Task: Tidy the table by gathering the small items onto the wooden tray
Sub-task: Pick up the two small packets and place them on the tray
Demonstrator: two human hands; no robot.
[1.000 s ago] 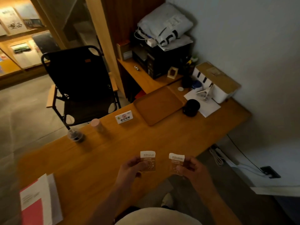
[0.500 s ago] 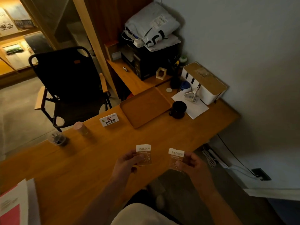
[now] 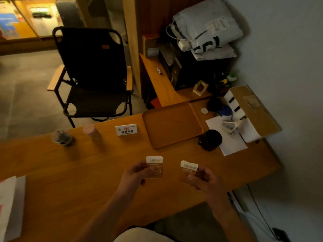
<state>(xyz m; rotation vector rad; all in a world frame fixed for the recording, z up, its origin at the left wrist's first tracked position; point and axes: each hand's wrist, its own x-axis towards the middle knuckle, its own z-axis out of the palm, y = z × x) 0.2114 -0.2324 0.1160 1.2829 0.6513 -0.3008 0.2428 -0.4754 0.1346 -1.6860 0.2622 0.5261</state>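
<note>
A: Holding two small packets above the near edge of the wooden table (image 3: 87, 172), a person faces the wooden tray (image 3: 172, 124). Left hand (image 3: 135, 173) pinches the left packet (image 3: 154, 166); right hand (image 3: 203, 179) pinches the right packet (image 3: 187, 171). Both hands are curled round their packets, w/ thumbs in front.

B: Packets look like?

A: Flat, brown w/ pale dots, white band across the top carrying printed lettering. Both upright, well apart from each other, neither touching the table.

B: Tray?

A: Rectangular, brown, low raised rim, rounded corners. Sits at the table's far edge, right of centre, turned slightly askew.

B: Other small items?

A: No-smoking sign (image 3: 126, 129), white, stands just left of the tray. Further left, a pink-capped cylinder (image 3: 90, 131), then a clear cup (image 3: 61, 137) w/ dark contents near the far edge. Black mug (image 3: 210, 139) just beside the tray's right side, resting partly on a white paper sheet (image 3: 229, 144). White round disc (image 3: 204, 110) beyond the tray's far right corner.

B: Elsewhere?

A: White box w/ tan lid (image 3: 251, 112) at the far right corner by the wall. Black folding chair (image 3: 92, 70) behind the table. Papers (image 3: 10, 203) at the left edge.
</note>
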